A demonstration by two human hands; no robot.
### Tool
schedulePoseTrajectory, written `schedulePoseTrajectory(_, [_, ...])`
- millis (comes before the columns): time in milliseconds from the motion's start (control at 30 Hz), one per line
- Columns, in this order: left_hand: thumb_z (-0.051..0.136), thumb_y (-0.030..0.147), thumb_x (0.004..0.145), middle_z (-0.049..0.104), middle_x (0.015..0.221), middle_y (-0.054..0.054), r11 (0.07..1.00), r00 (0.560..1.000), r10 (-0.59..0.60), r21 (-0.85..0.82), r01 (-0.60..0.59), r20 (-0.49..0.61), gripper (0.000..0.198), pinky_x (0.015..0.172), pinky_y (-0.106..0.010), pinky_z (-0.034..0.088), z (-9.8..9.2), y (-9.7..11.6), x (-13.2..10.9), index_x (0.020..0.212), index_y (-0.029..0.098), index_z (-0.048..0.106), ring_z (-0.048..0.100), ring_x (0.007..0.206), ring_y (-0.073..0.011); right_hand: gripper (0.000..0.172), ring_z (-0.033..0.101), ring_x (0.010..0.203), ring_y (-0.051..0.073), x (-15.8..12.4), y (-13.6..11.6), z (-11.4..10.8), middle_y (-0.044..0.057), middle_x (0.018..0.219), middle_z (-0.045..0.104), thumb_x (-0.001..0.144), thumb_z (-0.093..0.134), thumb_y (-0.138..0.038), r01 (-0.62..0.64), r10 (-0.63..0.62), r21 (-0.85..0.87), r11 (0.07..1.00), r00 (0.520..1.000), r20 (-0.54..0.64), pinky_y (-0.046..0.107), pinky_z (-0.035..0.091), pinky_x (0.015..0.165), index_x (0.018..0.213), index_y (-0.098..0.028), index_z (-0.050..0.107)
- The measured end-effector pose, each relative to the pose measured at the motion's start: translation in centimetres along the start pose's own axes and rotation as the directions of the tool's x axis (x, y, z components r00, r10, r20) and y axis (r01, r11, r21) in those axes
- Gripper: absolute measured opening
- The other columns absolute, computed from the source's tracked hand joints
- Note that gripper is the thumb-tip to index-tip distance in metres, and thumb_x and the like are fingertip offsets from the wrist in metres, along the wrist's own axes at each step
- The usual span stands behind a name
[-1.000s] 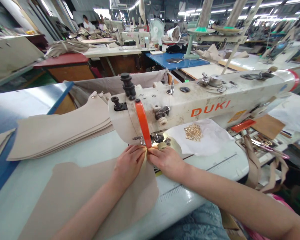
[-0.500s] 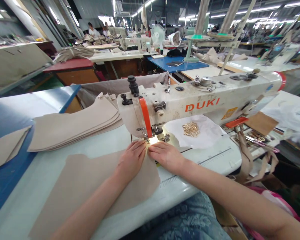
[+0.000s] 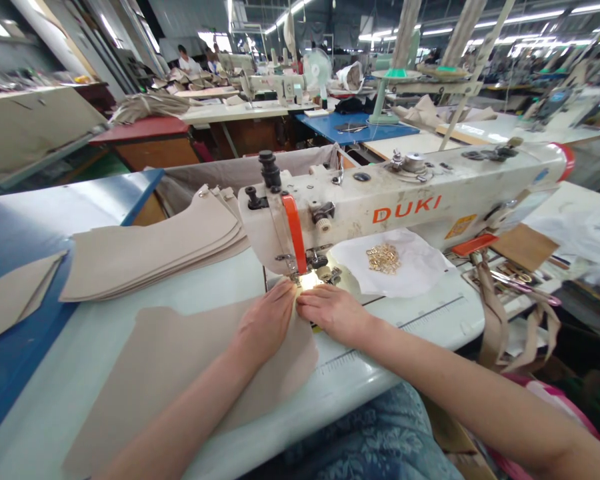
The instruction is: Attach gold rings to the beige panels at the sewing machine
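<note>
A white sewing machine (image 3: 405, 207) with a lit needle area stands across the pale table. My left hand (image 3: 270, 317) presses on a beige fabric piece (image 3: 180, 353) just in front of the needle, fingers together at its edge. Close beside it, my right hand (image 3: 335, 310) pinches the same fabric edge from the right, the fingertips nearly meeting the left ones. The fabric spreads out to the left under my left forearm. The presser foot is partly hidden behind the fingers.
Behind left lies a stack of beige pieces (image 3: 155, 250); more pieces (image 3: 20, 293) rest on a blue table (image 3: 35, 340). Small gold metal parts (image 3: 383, 258) sit on a white cloth (image 3: 415, 283). Scissors (image 3: 525, 288) and hanging straps (image 3: 493, 320) are at the right.
The fabric's right edge has shifted slightly left and up relative to the table. Both hands keep nearly the same place at the needle. The whole view has moved a little.
</note>
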State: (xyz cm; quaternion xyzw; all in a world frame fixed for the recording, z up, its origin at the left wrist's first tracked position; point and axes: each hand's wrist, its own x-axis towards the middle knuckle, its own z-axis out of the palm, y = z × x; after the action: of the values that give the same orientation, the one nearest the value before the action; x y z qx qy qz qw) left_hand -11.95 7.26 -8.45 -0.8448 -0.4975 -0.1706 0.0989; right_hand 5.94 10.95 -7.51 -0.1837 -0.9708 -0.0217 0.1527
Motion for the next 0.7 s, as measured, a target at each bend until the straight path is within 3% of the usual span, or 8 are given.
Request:
schedulePoseTrajectory(333, [0.031,0.014,0.091,0.068,0.108,-0.009,1.0,1.0,-0.018,-0.001,0.018,0.02,0.035,0.097,-0.035,0.048,-0.05,-0.28,0.48,0.105,0.013,0.063,0.058,0.111,-0.0218,0.01,0.059,0.101,0.019,0.17,0.3,0.46,0.008,0.104,0.067,0.09,0.055,-0.017,-0.033,0.033,0.025,0.999,0.999,-0.029,0.03,0.045,0.092,0.091,-0.012,0.064])
schedulePoseTrajectory(700, [0.032,0.018,0.092,0.067,0.11,-0.011,0.994,0.997,-0.079,-0.08,0.078,0.001,0.033,0.096,-0.037,0.048,0.42,-0.27,0.33,0.106,0.013,0.061,0.057,0.111,-0.0223,0.01,0.061,0.101,0.021,0.12,0.3,0.19,0.009,0.107,0.068,0.088,0.057,-0.016,-0.039,0.041,0.05,0.998,0.998,-0.041,0.032,0.047,0.091,0.092,-0.011,0.065])
